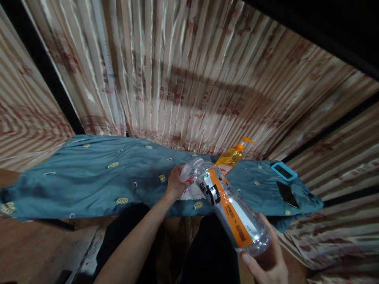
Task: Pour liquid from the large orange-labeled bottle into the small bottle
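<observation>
My right hand (268, 260) grips the base of the clear bottle (229, 207), tilted over the blue-covered bench (89, 177). My left hand (176, 183) closes on its neck, the orange pump bottle (232, 156) just behind.

We see a clear, glossy plastic bottle (227, 205) with a smooth orange label, lying over matt teal cloth (97, 177); behind the cloth hang shiny, satin-like striped curtains (183, 71).
</observation>
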`<state>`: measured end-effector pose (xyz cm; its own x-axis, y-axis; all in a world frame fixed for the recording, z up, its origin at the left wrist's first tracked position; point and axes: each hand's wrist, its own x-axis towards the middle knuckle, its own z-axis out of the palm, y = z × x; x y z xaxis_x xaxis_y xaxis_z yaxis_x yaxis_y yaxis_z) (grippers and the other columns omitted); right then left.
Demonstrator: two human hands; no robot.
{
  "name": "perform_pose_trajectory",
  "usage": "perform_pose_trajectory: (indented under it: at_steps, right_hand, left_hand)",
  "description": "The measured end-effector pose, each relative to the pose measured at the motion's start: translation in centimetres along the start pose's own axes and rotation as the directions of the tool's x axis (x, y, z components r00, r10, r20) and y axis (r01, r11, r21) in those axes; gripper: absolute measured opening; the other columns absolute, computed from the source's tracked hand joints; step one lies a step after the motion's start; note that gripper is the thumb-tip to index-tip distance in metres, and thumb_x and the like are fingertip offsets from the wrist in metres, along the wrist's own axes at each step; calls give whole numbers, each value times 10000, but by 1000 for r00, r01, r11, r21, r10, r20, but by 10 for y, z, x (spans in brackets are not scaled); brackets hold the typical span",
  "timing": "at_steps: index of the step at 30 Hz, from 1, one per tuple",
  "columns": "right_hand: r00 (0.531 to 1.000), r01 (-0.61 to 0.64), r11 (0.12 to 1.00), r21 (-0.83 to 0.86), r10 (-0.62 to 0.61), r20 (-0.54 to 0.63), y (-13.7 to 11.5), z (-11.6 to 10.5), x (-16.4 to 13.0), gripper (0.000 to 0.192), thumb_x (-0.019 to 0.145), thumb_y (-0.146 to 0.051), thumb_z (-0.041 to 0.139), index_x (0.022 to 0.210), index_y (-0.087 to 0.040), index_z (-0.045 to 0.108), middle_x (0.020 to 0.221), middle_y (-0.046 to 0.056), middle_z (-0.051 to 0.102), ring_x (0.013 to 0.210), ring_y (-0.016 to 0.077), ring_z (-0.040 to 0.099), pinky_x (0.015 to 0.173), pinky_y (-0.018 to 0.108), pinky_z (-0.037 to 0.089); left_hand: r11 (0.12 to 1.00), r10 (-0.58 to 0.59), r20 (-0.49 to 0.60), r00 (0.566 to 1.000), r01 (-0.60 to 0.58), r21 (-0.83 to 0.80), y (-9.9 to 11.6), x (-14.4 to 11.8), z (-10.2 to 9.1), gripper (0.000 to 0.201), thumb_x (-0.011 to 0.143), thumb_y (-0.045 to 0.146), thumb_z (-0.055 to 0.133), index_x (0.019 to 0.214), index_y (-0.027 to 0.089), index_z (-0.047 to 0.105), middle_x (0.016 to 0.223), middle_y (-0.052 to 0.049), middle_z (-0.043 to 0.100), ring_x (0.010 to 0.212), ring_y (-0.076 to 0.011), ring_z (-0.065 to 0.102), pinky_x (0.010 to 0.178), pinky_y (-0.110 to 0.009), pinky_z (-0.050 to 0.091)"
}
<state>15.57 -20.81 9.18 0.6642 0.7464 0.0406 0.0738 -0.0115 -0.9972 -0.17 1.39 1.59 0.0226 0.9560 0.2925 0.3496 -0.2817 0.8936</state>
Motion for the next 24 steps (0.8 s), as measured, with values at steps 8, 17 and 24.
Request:
perform_pose_trajectory:
  at_steps: [8,17,24]
  right_hand:
    - [999,24,988,155,-19,-35,4,5,-2,929,488,-368,892,1318,-234,498,1157,-4,690,995,111,659,848,140,485]
    - [999,-21,961,277,34,-42,-6,11,-8,893,416,-292,912,1240,-280,565,1177,-37,686,1001,75,664,819,85,484]
    - [999,-20,982,190,29,-41,-4,8,-11,900,461,-305,893,1282,-270,526,1241,-8,651,1045,94,645,838,112,491]
  left_hand:
    - [1000,3,-10,1000,-3,5,3,-2,-1,462,631,130,776,1067,169,627,1076,-63,659,1054,-252,614,943,-403,505]
    - [1000,-6,-13,1000,6,-4,2,-1,0,455,627,115,777,1054,175,632,1061,-54,658,1049,-250,614,958,-403,496]
    - [1000,7,-11,1000,-7,7,2,-1,0,453,616,121,783,1039,181,631,1035,-47,663,1025,-242,615,938,-402,503]
